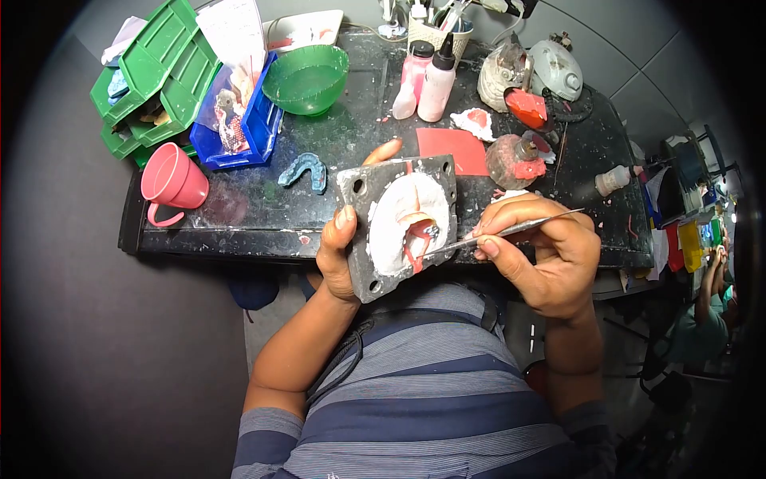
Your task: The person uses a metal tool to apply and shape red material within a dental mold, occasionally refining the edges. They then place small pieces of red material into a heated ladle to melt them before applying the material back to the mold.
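Note:
My left hand (339,251) is closed around the side of a dark metal dental flask half (363,263), tilted up above the table's front edge. White plaster (391,215) fills its middle, with pink wax and a small silvery metal piece (432,231) set in it. My right hand (546,255) pinches a thin metal wax carver (511,230) like a pen. The carver's tip reaches the lower right part of the plaster, by the pink wax; exact contact is hard to make out. Behind the flask half lies a pink wax sheet (453,152).
A blue dental impression tray shape (304,173), pink mug (174,185), blue bin (263,136) and green bowl (307,80) stand left. Two bottles (436,84) stand behind. A glass spirit burner (511,162) is at right, near a small bottle (614,180). Another person (698,335) is far right.

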The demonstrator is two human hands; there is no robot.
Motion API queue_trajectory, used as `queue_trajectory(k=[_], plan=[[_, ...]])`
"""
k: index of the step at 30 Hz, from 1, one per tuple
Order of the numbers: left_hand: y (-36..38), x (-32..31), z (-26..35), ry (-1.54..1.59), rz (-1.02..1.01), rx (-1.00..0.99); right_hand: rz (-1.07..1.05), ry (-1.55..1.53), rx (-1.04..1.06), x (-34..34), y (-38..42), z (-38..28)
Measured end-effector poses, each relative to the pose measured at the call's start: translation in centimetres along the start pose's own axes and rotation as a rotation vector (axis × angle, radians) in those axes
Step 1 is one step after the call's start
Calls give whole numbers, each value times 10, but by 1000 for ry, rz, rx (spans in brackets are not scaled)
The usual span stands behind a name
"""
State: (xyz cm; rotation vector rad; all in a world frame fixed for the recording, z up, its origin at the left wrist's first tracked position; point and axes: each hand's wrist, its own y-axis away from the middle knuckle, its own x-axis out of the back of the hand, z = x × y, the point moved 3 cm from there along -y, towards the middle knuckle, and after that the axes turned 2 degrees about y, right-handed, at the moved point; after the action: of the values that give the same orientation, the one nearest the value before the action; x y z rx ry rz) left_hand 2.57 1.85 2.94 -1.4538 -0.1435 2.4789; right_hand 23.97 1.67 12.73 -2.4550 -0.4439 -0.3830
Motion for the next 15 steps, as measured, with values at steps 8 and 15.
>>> queue_trajectory(k=[8,15], plan=[[0,-1,1,-35,6,-2,22,25,-29,3,3,4],[0,-2,2,-39,-2,-7,25,11,7,-1,3,-1]])
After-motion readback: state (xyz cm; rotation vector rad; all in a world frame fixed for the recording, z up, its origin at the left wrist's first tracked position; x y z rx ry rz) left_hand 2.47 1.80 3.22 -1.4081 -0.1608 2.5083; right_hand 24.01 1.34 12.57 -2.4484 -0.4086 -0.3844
